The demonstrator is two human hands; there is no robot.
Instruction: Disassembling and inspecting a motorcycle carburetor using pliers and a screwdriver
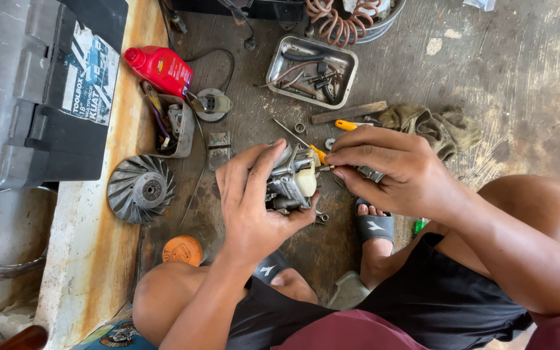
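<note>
My left hand (254,198) is wrapped around a small metal carburetor (291,178) with a cream plastic part, held above the floor between my knees. My right hand (390,168) pinches a small yellow piece (319,155) at the carburetor's top right, with fingertips closed on it. The part's lower side is hidden by my left palm.
A metal tray (312,68) of small parts lies ahead. A red bottle (160,68), a grey fan wheel (140,189), an orange cap (183,250), a small parts box (170,126), a rag (432,126), a yellow-handled tool (345,124) and a grey toolbox (40,84) surround me.
</note>
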